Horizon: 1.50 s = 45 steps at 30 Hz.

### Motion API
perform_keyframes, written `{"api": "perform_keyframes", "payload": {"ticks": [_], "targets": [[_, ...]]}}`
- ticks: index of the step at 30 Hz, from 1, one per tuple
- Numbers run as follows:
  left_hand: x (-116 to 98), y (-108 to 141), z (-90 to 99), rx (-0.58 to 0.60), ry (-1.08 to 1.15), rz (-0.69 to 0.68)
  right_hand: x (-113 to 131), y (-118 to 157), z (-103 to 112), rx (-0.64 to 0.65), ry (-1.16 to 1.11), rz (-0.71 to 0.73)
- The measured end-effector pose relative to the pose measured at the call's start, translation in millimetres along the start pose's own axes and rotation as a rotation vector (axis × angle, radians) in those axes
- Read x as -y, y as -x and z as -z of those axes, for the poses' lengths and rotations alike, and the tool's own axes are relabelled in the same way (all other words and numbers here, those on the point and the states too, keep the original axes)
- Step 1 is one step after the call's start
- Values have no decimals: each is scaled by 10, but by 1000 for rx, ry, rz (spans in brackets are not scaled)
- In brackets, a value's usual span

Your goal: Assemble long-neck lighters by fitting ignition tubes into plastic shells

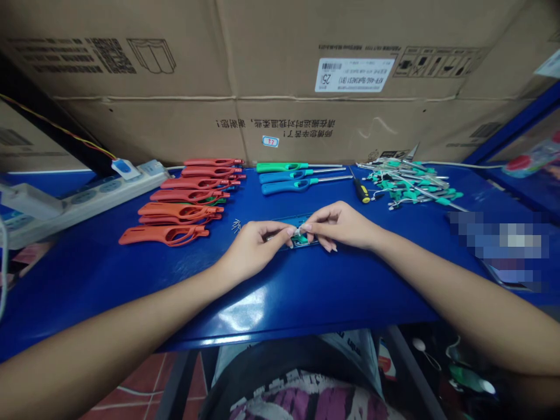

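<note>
Whitish piece (298, 231), too small to identify, pinched mid-frame by left hand (255, 245) and right hand (342, 226), with fingers curled nearly closed; beneath, blue casing (296, 220), partly covered. Beyond, left of centre, orange-red shells (146, 234); upper right, metal tubes (415, 185), overlapping past counting; at top, cardboard (266, 64), cut off.

Room over the blue table (289, 291) between the forearms (175, 303), but red-orange handles (177, 194) left, rod pile (413, 182) right, cardboard (271, 76) beyond.
</note>
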State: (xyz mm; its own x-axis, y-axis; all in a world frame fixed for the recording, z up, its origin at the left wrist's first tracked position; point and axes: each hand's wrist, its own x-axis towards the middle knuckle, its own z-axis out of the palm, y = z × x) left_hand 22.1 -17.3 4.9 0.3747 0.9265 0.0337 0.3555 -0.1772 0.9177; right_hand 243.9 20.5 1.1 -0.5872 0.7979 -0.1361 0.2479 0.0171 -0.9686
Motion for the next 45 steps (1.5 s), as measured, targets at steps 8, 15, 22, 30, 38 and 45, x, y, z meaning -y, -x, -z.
{"api": "perform_keyframes", "payload": {"ticks": [8, 15, 22, 30, 38, 45], "targets": [[19, 3, 8, -8, 9, 10, 1, 8, -4, -25, -45, 37], [29, 6, -6, -19, 0, -2, 3, 8, -30, -37, -16, 49], [119, -10, -30, -12, -15, -80, 18, 10, -72, -52, -12, 56], [91, -15, -8, 4, -25, -75, -21, 9, -69, -54, 20, 66], [36, -18, 27, 12, 30, 0, 32, 3, -44, -50, -67, 26], [43, -11, 6, 20, 26, 10, -4, -2, -41, -49, -41, 9]]}}
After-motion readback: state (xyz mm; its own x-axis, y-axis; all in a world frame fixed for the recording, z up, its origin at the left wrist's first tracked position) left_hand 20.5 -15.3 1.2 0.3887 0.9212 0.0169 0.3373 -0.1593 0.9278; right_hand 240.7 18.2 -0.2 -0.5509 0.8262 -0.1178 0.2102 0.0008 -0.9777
